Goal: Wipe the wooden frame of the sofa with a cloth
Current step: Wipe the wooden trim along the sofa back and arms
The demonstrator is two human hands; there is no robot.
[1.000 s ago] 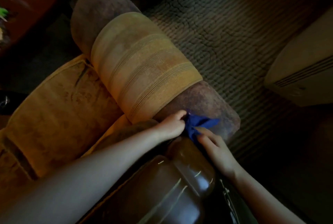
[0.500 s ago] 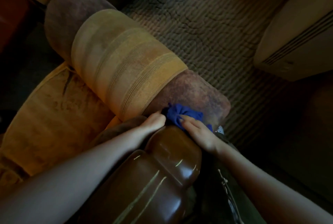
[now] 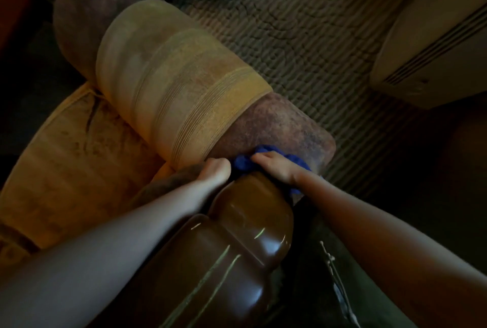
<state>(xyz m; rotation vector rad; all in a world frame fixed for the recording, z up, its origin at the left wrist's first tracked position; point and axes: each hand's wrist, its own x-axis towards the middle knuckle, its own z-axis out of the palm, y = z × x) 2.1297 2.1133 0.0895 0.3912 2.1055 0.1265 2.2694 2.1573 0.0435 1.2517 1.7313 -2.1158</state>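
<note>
The sofa's glossy brown wooden frame [image 3: 237, 243] runs from the bottom centre up to a rounded end. A blue cloth [image 3: 243, 163] is bunched at that end, wedged against the padded armrest [image 3: 184, 85]. My right hand [image 3: 276, 167] lies over the cloth with its fingers curled on it, holding it against the top of the wood. My left hand [image 3: 214, 172] sits at the left side of the frame's end, fingers curled down beside the cloth; I cannot see whether they hold anything.
The armrest wears a yellow-tan cover band. A tan seat cushion [image 3: 68, 153] lies to the left. A ribbed carpet [image 3: 303, 37] covers the floor beyond. A white appliance with vent slats [image 3: 432, 45] stands at the right.
Both hands have closed in on the end of the wooden frame. The right hand now lies on top of the cloth, which has gone from a raised bunch to a wad against the wood.
</note>
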